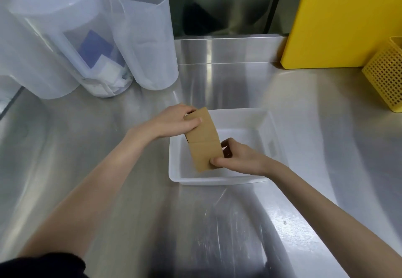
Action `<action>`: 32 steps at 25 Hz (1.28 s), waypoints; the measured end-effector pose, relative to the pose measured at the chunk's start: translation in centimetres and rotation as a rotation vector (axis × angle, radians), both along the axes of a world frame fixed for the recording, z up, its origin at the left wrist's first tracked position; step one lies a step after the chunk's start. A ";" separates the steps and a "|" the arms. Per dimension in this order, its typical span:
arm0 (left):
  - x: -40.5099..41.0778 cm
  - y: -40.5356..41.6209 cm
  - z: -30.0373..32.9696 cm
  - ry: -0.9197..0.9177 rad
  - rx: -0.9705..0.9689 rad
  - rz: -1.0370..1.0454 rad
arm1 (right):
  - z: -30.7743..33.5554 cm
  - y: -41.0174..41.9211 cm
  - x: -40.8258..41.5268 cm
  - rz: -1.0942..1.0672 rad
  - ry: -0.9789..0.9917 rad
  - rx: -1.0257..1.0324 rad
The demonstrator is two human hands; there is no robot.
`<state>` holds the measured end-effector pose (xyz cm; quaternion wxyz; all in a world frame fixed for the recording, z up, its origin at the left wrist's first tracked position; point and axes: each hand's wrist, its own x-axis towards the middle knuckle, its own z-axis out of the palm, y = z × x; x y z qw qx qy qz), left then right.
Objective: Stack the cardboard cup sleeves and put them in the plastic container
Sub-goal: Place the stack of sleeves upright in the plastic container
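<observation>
A stack of brown cardboard cup sleeves (204, 138) stands on edge over the left side of the white plastic container (267, 130), which sits on the steel counter. My left hand (176, 121) grips the far upper end of the stack, thumb across its face. My right hand (237, 157) pinches the near lower end inside the container. How many sleeves the stack holds cannot be told. The container's floor to the right of the stack is bare.
Translucent plastic jugs (143, 38) stand at the back left, one holding blue and white papers. A yellow board (339, 19) leans against the back wall at right, with a yellow perforated basket (385, 77) beside it. The steel counter (108, 190) spreads all around.
</observation>
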<state>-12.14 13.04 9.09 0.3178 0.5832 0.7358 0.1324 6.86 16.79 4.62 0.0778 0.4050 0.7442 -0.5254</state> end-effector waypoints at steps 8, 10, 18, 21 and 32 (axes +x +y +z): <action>-1.0 0.6 -3.1 0.165 -0.016 -0.075 | -2.0 0.5 -1.8 0.099 0.023 -0.190; -0.9 0.7 -3.6 0.228 0.002 -0.112 | -2.4 0.5 -2.2 0.095 0.014 -0.218; -0.8 1.0 -4.8 0.366 -0.013 -0.212 | -3.0 -0.1 -2.9 0.117 -0.023 -0.251; -0.8 0.9 -5.1 0.384 0.002 -0.219 | -2.8 -0.1 -3.0 0.133 -0.057 -0.253; -1.5 -0.9 -4.7 0.208 0.210 -0.066 | -1.5 0.0 -3.1 0.197 -0.134 -0.166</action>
